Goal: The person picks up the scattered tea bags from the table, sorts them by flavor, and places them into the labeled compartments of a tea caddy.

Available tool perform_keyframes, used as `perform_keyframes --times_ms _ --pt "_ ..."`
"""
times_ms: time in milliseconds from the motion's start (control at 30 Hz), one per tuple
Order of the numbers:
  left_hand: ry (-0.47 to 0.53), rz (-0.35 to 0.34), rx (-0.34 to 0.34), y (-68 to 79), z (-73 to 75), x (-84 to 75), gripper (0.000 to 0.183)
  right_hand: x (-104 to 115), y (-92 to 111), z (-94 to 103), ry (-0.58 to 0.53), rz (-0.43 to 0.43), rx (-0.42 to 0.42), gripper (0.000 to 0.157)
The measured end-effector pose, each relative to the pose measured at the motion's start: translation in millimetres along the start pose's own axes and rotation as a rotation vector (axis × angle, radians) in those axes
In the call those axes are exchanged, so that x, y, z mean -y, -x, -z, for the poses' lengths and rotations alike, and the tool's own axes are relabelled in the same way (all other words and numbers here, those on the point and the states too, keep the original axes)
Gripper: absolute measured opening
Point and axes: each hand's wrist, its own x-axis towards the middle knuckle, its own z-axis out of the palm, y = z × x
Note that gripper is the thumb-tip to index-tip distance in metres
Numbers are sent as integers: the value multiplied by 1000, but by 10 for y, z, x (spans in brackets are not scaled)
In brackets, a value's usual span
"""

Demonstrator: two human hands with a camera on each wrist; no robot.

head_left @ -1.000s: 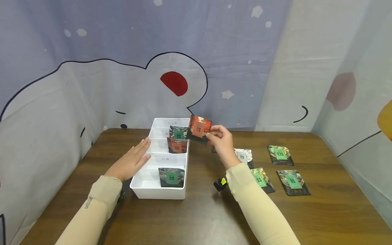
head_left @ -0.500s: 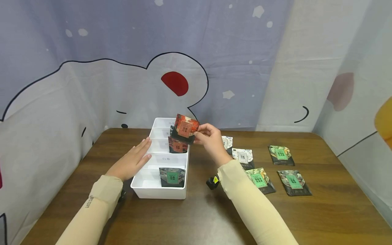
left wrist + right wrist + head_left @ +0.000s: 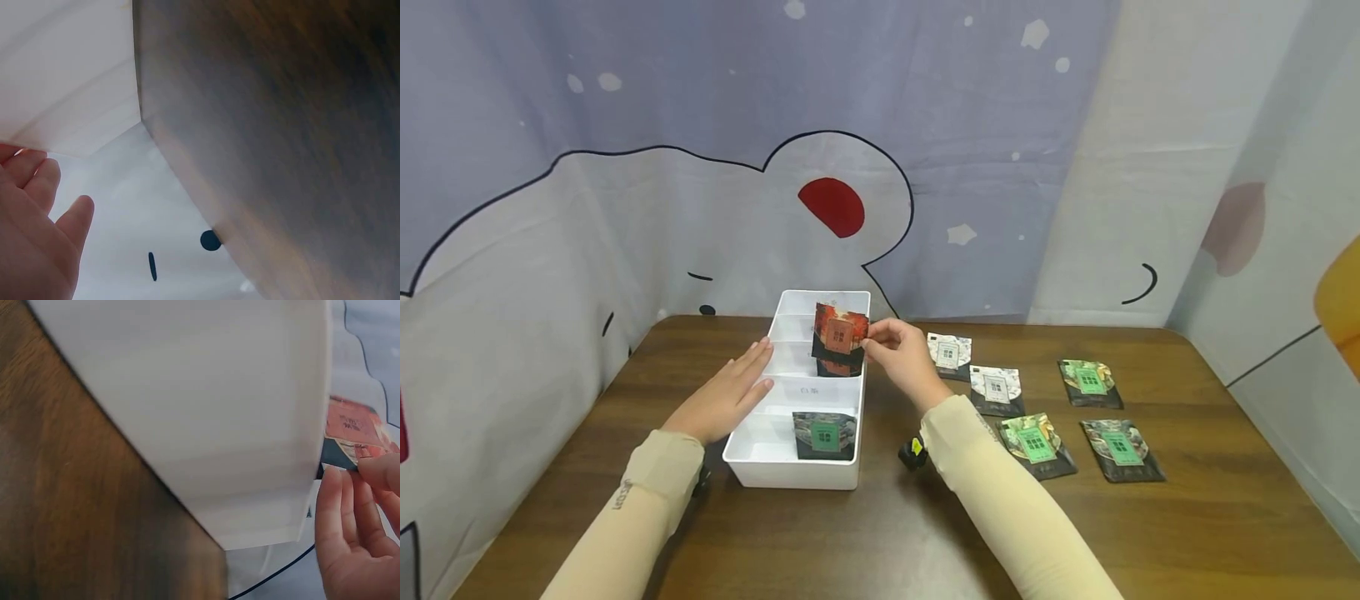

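Observation:
Between thumb and fingers my right hand (image 3: 904,357) pinches a red and black tea packet (image 3: 839,331) by its right edge. The packet is over the white divided box (image 3: 795,473), in front of a second red packet (image 3: 833,367) and partly covering it. My left hand (image 3: 724,395) rests with straight fingers against the box's left rim; in the left wrist view its fingertips touch the box wall (image 3: 69,75). A green-labelled dark packet (image 3: 824,436) leans in the front compartment. In the right wrist view, the held packet (image 3: 353,425) shows just beyond the box rim.
Two white-topped packets (image 3: 949,354) and several green-labelled packets (image 3: 1037,447) lie on the wooden table (image 3: 910,533) right of the box. A black wrist device (image 3: 913,452) shows under the right sleeve. A printed curtain (image 3: 970,167) hangs behind the table.
My right hand has carried the red packet leftward and down, from beside the box to over its middle compartments. My left hand has stayed at the rim.

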Motion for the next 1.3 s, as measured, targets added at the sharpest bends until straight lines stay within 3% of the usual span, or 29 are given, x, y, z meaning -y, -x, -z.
perform_keyframes --times_ms 467,767,967,1300 --pt "8 8 -3 8 11 -16 68 -46 -26 -68 110 -39 -6 6" --pt "10 18 -2 10 11 -27 67 -88 15 -54 119 -53 -10 6" --pt "16 18 -2 14 10 -36 67 -108 50 26 146 -46 4 7" --pt "8 28 9 5 14 -35 67 -153 70 294 309 -19 -17 7"
